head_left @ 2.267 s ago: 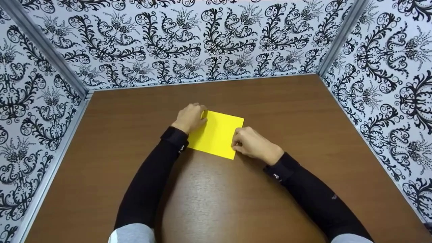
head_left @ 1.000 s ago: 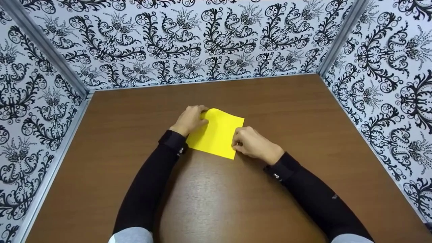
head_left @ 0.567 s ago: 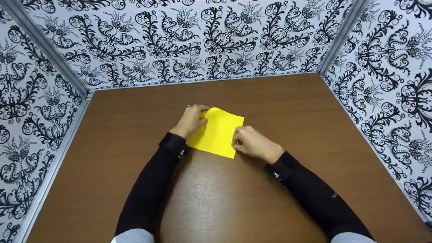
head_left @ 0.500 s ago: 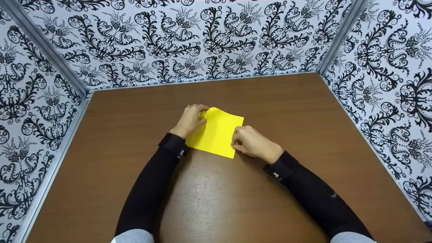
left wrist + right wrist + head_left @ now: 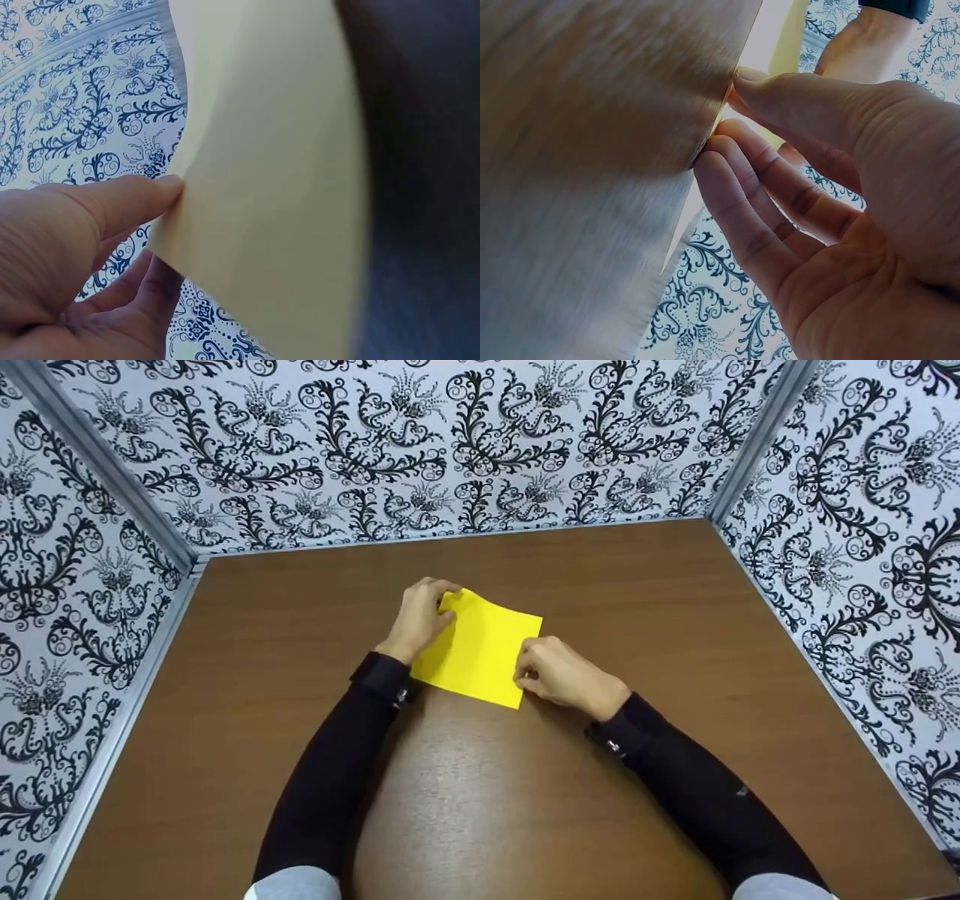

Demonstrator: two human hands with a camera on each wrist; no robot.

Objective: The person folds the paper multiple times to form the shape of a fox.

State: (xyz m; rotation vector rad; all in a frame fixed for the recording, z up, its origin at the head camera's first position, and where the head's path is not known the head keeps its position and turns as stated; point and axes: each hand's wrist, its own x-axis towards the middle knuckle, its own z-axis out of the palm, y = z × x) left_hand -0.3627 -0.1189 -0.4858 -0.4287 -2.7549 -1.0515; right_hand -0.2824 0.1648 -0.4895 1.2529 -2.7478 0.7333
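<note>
A square sheet of yellow paper [image 5: 484,649] spans the gap between my two hands, its left part curving up from the table. My left hand [image 5: 420,617] pinches the paper by its far left corner. In the left wrist view the thumb [image 5: 161,193] lies on the near face of the paper [image 5: 277,180], with the other fingers behind it. At the right edge my right hand [image 5: 562,675] pinches the sheet low by the tabletop. The right wrist view has the thumb [image 5: 802,94] and bent fingertips meeting at that edge.
The brown wooden table [image 5: 300,600] stretches out around the paper. A patterned black-and-white back wall [image 5: 465,442] and similar side walls with grey metal posts [image 5: 761,442] enclose it.
My left hand has moved slightly away from me, lifting the far left corner, and the sheet has gone from nearly flat to curved. The right hand has stayed in place.
</note>
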